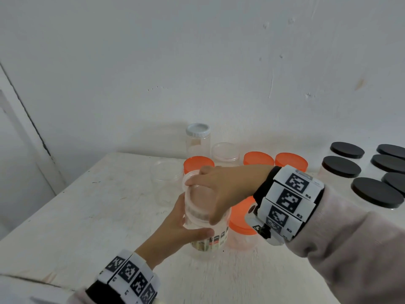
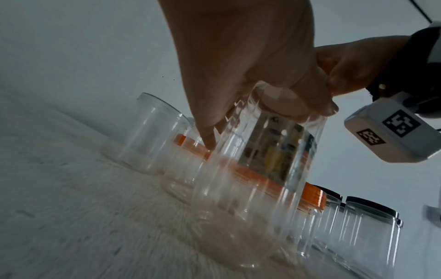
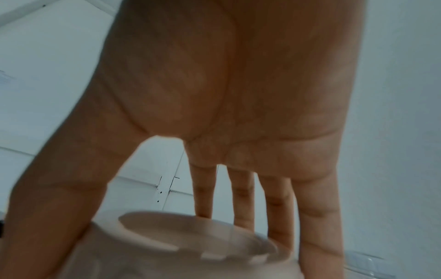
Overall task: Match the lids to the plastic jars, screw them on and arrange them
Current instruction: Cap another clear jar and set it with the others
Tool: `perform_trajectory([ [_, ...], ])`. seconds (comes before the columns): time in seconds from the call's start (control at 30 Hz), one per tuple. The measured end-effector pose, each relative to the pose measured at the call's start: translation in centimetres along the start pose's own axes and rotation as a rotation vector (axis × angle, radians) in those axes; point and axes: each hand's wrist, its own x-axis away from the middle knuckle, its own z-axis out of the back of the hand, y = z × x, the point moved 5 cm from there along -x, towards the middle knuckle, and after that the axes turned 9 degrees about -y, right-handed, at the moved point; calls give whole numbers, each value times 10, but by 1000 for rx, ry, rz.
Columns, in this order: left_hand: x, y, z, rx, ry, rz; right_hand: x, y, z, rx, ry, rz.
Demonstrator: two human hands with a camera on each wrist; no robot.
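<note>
A clear plastic jar (image 1: 207, 242) with a printed label stands on the white table (image 1: 92, 216). My left hand (image 1: 175, 224) grips its upper body from the left, thumb across the front. My right hand (image 1: 210, 194) comes in from the right and holds a clear lid (image 1: 192, 189) at the jar's mouth, fingers and thumb curled round its rim. I cannot tell whether the threads are engaged. In the left wrist view the left hand (image 2: 238, 66) wraps the jar (image 2: 269, 154). In the right wrist view the right hand (image 3: 238, 94) spans the lid (image 3: 190, 245).
Behind stand several orange-lidded jars (image 1: 258, 159), one (image 1: 241, 220) right beside the held jar. A lidless clear jar (image 1: 166, 181) is at the left. A tall white-lidded jar (image 1: 198, 137) and a clear-lidded jar (image 1: 225, 152) stand by the wall. Several black-lidded jars (image 1: 377, 191) fill the right.
</note>
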Motion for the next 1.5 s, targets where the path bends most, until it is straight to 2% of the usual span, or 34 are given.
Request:
perform_trajectory([
  [0.4,2,3,-2,5,2,-11,-6,-5,5,69,-69,7],
  [0.63,2,5,-4,13,-1,-38,-12,0,-3,-8,2,-112],
  [0.7,3,4,-4,14,-2,-36,-11,3,-10,-33,-18,-168],
  [0.77,3,3,-3,12,0,-27,-7,2,-14,-40,-97,-200],
  [0.9,3,2,-3,15,2,-15,-6,-6,-1,46,-105,-67],
  [0.97,3,3,-4,22,-6,-14,-9,-7,-1,60,-110,-49],
  [1.2,3,4,-5,12,-7,-29,-15,2,-2,-23,-3,-132],
  [1.3,2,2,-4,20,-2,-31,-12,7,0,1,-73,-147],
  [1.37,2,0,-4,18,-3,-32,-9,6,1,-11,-117,-101],
  [1.5,-1,-4,-4,23,-7,-22,-9,1,3,-30,-102,7],
])
